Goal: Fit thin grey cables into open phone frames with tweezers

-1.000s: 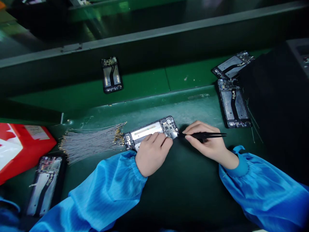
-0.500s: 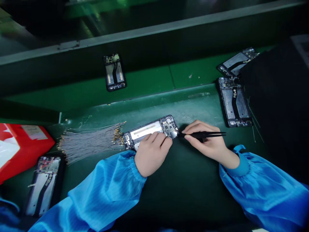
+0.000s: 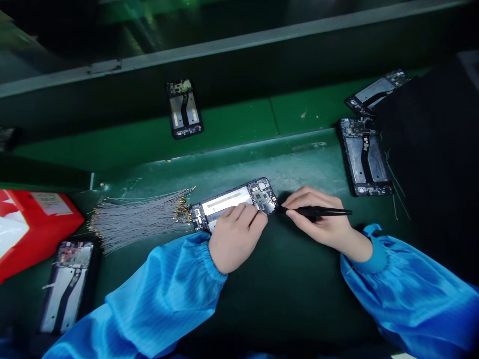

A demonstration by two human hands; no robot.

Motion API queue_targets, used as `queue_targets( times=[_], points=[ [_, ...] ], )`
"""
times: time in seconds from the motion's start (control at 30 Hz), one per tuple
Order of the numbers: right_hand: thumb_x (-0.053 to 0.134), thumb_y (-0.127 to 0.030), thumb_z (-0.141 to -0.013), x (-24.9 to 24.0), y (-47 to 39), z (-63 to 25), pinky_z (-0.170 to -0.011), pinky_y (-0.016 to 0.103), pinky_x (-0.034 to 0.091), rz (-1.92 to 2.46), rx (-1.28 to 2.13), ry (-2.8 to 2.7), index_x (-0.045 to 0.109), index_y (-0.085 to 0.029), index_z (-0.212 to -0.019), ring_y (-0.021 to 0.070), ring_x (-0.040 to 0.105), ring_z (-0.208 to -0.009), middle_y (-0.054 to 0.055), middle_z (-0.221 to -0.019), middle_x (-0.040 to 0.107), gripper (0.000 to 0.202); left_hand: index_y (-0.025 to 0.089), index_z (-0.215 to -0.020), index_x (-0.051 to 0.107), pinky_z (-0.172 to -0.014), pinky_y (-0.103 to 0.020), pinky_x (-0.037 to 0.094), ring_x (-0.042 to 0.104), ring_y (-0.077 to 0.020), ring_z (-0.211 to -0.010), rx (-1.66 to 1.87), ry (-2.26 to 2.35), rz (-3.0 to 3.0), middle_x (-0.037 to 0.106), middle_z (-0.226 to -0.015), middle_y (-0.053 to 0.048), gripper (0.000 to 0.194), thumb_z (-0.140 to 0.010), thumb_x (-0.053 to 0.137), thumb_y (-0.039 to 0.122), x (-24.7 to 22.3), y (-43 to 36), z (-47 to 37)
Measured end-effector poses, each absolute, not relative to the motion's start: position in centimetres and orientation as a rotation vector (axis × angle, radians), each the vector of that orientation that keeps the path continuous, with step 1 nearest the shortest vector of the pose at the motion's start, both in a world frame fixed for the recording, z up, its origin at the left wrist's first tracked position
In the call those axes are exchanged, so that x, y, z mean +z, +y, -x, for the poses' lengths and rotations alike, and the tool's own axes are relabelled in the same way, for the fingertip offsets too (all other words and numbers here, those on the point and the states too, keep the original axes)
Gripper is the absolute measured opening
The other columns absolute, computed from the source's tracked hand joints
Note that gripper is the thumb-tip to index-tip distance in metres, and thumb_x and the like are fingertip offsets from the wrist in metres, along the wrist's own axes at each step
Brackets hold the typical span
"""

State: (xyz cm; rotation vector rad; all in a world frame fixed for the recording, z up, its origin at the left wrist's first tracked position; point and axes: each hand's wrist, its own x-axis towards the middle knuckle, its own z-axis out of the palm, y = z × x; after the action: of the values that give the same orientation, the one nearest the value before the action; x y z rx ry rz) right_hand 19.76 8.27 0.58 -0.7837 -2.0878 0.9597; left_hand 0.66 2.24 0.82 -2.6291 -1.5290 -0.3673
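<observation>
An opened smartphone body (image 3: 224, 198) lies tilted on the green bench, its circuit board facing up at the right end. My left hand (image 3: 237, 237) is closed over its lower edge and holds it down; the fingertips are hidden. Black tweezers (image 3: 325, 212) are pinched between the thumb and fingers of my right hand (image 3: 322, 219). Their tips touch or nearly touch the board's right corner; exactly what they meet is too small to tell. A bundle of thin grey cables (image 3: 140, 222) with gold-coloured ends lies against the phone's left end.
Another opened phone (image 3: 184, 109) rests on the back ledge. At the right, one phone (image 3: 365, 157) lies near another phone (image 3: 376, 94), beside a dark sheet or cover (image 3: 430, 164). A red bag or box (image 3: 48, 224) and a further phone (image 3: 67, 289) are at the left.
The rear ends of the tweezers have come closer together and dipped slightly. My left hand and the phone under it stay put. The background has shifted a little as the camera moved.
</observation>
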Motion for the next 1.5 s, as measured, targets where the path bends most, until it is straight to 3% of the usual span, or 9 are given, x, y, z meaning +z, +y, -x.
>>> queue_targets(
  times=[0.3,0.53,0.67,0.8,0.93,1.3,1.5],
  points=[
    [0.054,-0.004,-0.075,1.2,7.8,-19.3,-0.063,0.034,0.049,0.571,0.796,-2.299,0.055,-0.015,-0.083,0.0164,0.055,-0.075,0.009,-0.081,0.06,0.014,0.016,-0.074,0.052,-0.056,-0.028,0.037,0.047,-0.0164,-0.065,-0.416,-1.563,2.647,0.05,-0.067,-0.002,0.008,-0.08,0.047,0.014,0.6,2.4,-0.8],
    [0.055,-0.01,-0.077,0.9,8.9,-19.7,-0.066,0.032,0.05,0.693,0.989,-2.079,0.056,-0.019,-0.083,0.0159,0.057,-0.076,0.005,-0.082,0.06,0.011,0.015,-0.073,0.053,-0.055,-0.026,0.039,0.048,-0.0149,-0.062,-0.433,-1.395,2.721,0.051,-0.064,-0.001,0.014,-0.083,0.043,0.014,0.3,4.1,0.2],
    [0.045,-0.006,-0.079,1.5,10.4,-19.8,-0.082,0.038,0.048,0.765,0.953,-2.192,0.055,-0.021,-0.097,0.0194,0.055,-0.097,0.008,-0.105,0.057,0.026,0.015,-0.075,0.055,-0.055,-0.026,0.04,0.048,-0.0146,-0.061,-0.452,-1.341,2.752,0.052,-0.064,-0.001,0.016,-0.084,0.042,0.015,0.4,5.2,0.6],
    [0.043,-0.006,-0.076,1.8,11.7,-19.0,-0.093,0.045,0.042,0.784,0.844,-2.501,0.044,-0.023,-0.121,0.0246,0.042,-0.118,0.01,-0.128,0.043,0.048,0.015,-0.078,0.056,-0.054,-0.026,0.04,0.048,-0.0144,-0.06,-0.481,-1.353,2.734,0.052,-0.064,-0.001,0.017,-0.085,0.04,0.015,0.5,5.3,0.5],
    [0.054,-0.018,-0.075,1.7,12.4,-18.1,-0.094,0.045,0.042,0.734,0.804,-2.665,0.036,-0.021,-0.129,0.0271,0.04,-0.118,0.011,-0.126,0.043,0.057,0.014,-0.077,0.056,-0.055,-0.026,0.042,0.049,-0.015,-0.061,-0.52,-1.396,2.718,0.052,-0.064,-0.002,0.019,-0.086,0.038,0.015,0.5,5.2,0.4],
    [0.054,-0.015,-0.074,1.8,12.6,-18.1,-0.091,0.042,0.044,0.713,0.85,-2.711,0.032,-0.024,-0.13,0.0255,0.042,-0.116,0.01,-0.124,0.042,0.061,0.014,-0.092,0.058,-0.056,-0.025,0.043,0.05,-0.013,-0.062,-0.58,-1.432,2.71,0.053,-0.068,-0.002,0.022,-0.087,0.037,0.014,0.5,5.2,0.5],
    [0.054,-0.013,-0.072,1.8,12.5,-17.9,-0.093,0.043,0.042,0.755,0.913,-2.663,0.03,-0.023,-0.13,0.0261,0.041,-0.117,0.01,-0.125,0.041,0.064,0.015,-0.081,0.061,-0.056,-0.024,0.043,0.05,-0.0125,-0.062,-0.689,-1.32,2.897,0.055,-0.066,-0.002,0.021,-0.086,0.041,0.017,0.7,4.9,0.9]
  ],
)
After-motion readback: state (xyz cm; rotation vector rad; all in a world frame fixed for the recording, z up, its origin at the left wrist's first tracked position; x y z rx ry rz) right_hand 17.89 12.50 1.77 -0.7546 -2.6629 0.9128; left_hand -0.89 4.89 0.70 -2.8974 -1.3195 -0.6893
